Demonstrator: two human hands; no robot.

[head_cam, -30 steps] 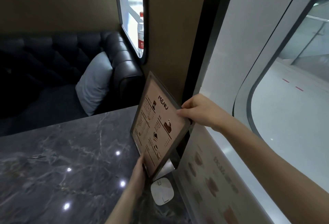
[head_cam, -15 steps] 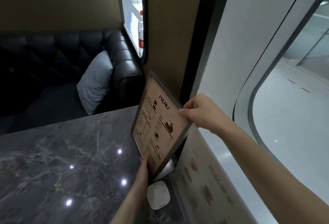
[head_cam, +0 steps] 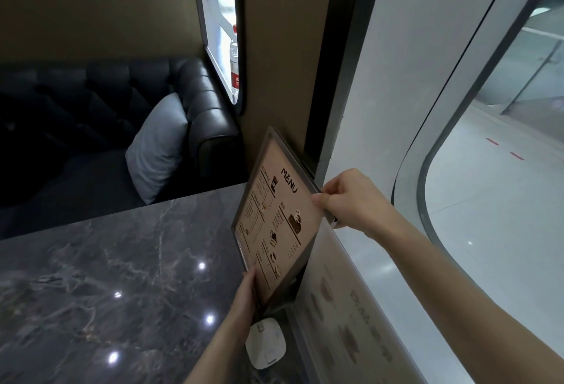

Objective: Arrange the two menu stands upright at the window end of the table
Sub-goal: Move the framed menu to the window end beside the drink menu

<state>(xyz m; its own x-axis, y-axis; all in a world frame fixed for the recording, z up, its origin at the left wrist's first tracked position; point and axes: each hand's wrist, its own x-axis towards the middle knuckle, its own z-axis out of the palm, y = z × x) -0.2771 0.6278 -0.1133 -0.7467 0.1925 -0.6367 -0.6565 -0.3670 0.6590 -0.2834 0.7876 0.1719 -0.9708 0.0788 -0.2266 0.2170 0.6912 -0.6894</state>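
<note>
A brown menu stand (head_cam: 276, 215) with "MENU" printed on it stands upright and tilted at the window end of the dark marble table (head_cam: 106, 286). My right hand (head_cam: 351, 200) pinches its upper right edge. My left hand (head_cam: 247, 289) grips its lower edge near the table. A second menu stand (head_cam: 345, 316), clear with faint brown pictures, stands upright against the window just to the right and nearer to me. Its lower part runs out of view.
A white rounded square device (head_cam: 265, 342) lies on the table below the held menu. A black tufted sofa (head_cam: 195, 115) with a grey cushion (head_cam: 158, 145) sits beyond the table. A water bottle (head_cam: 234, 63) stands on the far window sill. The window (head_cam: 488, 185) runs along the right.
The menu stand stays held by both hands in nearly the same place; my left hand has slid slightly up its lower edge, and my view has shifted a little.
</note>
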